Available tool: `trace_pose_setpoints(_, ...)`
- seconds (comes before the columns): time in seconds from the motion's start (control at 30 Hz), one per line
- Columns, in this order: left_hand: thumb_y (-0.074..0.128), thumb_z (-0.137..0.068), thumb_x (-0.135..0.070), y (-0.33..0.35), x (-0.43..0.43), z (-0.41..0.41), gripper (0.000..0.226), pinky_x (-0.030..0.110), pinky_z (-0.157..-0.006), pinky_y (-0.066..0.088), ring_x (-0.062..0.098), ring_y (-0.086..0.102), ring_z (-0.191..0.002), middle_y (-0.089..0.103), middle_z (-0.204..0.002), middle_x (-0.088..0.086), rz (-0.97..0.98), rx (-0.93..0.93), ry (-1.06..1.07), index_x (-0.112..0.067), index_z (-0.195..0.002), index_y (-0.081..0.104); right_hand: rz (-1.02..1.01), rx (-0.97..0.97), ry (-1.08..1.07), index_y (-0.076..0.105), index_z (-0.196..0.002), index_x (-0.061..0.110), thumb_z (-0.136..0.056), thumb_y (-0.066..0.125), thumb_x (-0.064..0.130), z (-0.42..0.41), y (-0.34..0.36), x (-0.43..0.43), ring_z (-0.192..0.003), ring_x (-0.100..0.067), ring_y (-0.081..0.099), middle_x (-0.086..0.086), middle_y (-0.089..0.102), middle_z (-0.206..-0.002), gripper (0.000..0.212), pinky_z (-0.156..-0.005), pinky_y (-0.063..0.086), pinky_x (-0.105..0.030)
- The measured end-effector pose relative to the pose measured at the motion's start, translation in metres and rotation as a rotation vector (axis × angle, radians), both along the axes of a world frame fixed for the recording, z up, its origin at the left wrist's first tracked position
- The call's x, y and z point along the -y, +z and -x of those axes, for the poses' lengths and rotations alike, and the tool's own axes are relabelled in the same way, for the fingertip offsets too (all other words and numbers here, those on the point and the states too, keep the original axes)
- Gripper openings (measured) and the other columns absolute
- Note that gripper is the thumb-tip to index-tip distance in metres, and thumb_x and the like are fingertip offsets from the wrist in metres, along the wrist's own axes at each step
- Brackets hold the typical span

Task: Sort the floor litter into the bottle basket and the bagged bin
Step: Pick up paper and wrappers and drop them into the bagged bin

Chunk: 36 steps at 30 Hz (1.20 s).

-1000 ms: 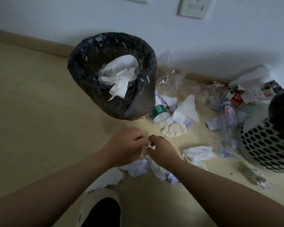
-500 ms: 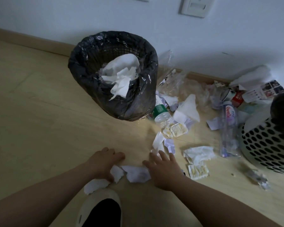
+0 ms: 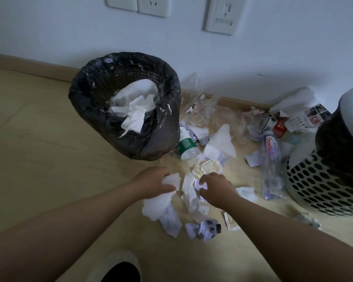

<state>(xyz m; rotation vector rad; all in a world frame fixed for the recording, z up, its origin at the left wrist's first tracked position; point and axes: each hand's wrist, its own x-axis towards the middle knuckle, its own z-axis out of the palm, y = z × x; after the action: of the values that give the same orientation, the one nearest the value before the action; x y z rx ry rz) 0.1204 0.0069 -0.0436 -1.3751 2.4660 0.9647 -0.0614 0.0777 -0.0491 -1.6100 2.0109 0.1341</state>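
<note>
Gripping tissue (image 3: 171, 181): left hand (image 3: 151, 182) | right hand (image 3: 218, 188) pinches paper strip (image 3: 192, 193), long axis wall-to-person

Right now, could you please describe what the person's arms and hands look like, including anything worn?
The left forearm and right forearm are bare, with no sleeves in view. The left hand and right hand wear no gloves, and no watch, bracelet or ring is visible.

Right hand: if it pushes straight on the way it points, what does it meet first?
Probably the tissue gripped by the left hand, just past the paper strip that the right hand pinches. Depth between the hands is hard to judge.
</note>
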Motion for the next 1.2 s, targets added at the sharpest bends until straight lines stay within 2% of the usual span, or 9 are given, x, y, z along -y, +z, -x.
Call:
trace_pose_setpoints(0.17,0.060,-0.089,-0.035,0.022,0.021,0.048,0.037,0.024,-0.061,0.034,0.014,0.047,-0.084,0.050,-0.096,-0.002,-0.078,-0.122,0.060,-0.014,-0.118,0.051,0.011,0.028,-0.215,0.058,-0.118,0.019,-0.090,0.052,0.025,0.041,0.007,0.012,-0.119,-0.024,0.047,-0.006,0.051,-0.129,0.029,-0.099,0.040,-0.033)
trace_pose_setpoints(0.3,0.057,-0.091,-0.034,0.039,0.042,0.079,0.042,0.025,-0.074,0.040,0.020,0.051,-0.097,0.053,-0.115,0.007,-0.204,-0.189,0.169,-0.013,-0.126,0.048,-0.001,0.041,-0.339,0.060,-0.115,0.012,-0.089,0.052,0.020,0.066,0.010,0.018,-0.110,-0.027,0.054,-0.012,0.055,-0.123,0.029,-0.091,0.048,-0.033)
trace_pose_setpoints(0.53,0.050,-0.094,-0.036,0.046,0.069,0.144,0.055,0.032,-0.083,0.042,0.026,0.049,-0.115,0.045,-0.136,0.008,-0.308,-0.194,0.303,-0.014,-0.142,0.034,0.047,0.137,-0.487,0.056,-0.118,0.007,-0.094,0.047,0.019,0.088,0.013,0.040,-0.109,-0.027,0.055,-0.013,0.059,-0.118,0.029,-0.085,0.042,-0.028)
trace_pose_setpoints(0.67,0.049,-0.094,-0.029,0.034,0.079,0.152,0.045,0.028,-0.077,0.038,0.025,0.048,-0.097,0.049,-0.113,0.008,-0.273,-0.222,0.435,-0.009,-0.134,0.042,0.073,0.220,-0.554,0.055,-0.119,0.009,-0.093,0.049,0.018,0.095,0.006,0.046,-0.093,-0.021,0.053,-0.010,0.058,-0.112,0.029,-0.076,0.041,-0.026)
trace_pose_setpoints(0.77,0.050,-0.093,-0.026,0.026,0.090,0.144,0.041,0.028,-0.076,0.039,0.026,0.048,-0.092,0.054,-0.120,0.013,-0.188,-0.232,0.595,-0.009,-0.130,0.047,0.080,0.243,-0.571,0.052,-0.124,0.010,-0.093,0.050,0.020,0.100,0.001,0.047,-0.093,-0.020,0.053,-0.010,0.055,-0.121,0.033,-0.078,0.044,-0.028)
trace_pose_setpoints(0.9,0.051,-0.093,-0.023,0.009,0.093,0.128,0.043,0.029,-0.075,0.041,0.025,0.051,-0.092,0.055,-0.121,0.012,-0.205,-0.329,0.745,-0.011,-0.134,0.046,0.058,0.238,-0.567,0.049,-0.127,0.010,-0.093,0.048,0.019,0.104,-0.006,0.047,-0.097,-0.021,0.052,-0.012,0.052,-0.126,0.035,-0.082,0.044,-0.030)
trace_pose_setpoints(0.97,0.053,-0.093,-0.020,-0.002,0.088,0.119,0.038,0.031,-0.075,0.045,0.025,0.054,-0.091,0.058,-0.106,0.011,-0.250,-0.400,0.807,-0.009,-0.129,0.051,0.059,0.247,-0.574,0.048,-0.127,0.010,-0.093,0.048,0.018,0.102,-0.009,0.049,-0.096,-0.022,0.053,-0.011,0.053,-0.125,0.035,-0.080,0.044,-0.030)
trace_pose_setpoints(1.07,0.053,-0.093,-0.013,-0.009,0.087,0.104,0.026,0.025,-0.061,0.040,0.021,0.051,-0.077,0.054,-0.081,0.007,-0.292,-0.491,0.926,-0.005,-0.118,0.054,0.088,0.248,-0.585,0.050,-0.125,0.010,-0.093,0.047,0.015,0.100,-0.014,0.057,-0.106,-0.026,0.055,-0.012,0.054,-0.123,0.033,-0.085,0.045,-0.030)
trace_pose_setpoints(1.2,0.055,-0.090,-0.009,-0.012,0.095,0.086,0.013,0.025,-0.065,0.038,0.022,0.051,-0.070,0.053,-0.074,0.008,-0.288,-0.565,1.025,-0.007,-0.102,0.055,0.199,0.162,-0.612,0.053,-0.120,0.013,-0.090,0.046,0.012,0.091,-0.019,0.069,-0.111,-0.027,0.052,-0.009,0.051,-0.126,0.030,-0.089,0.046,-0.035)
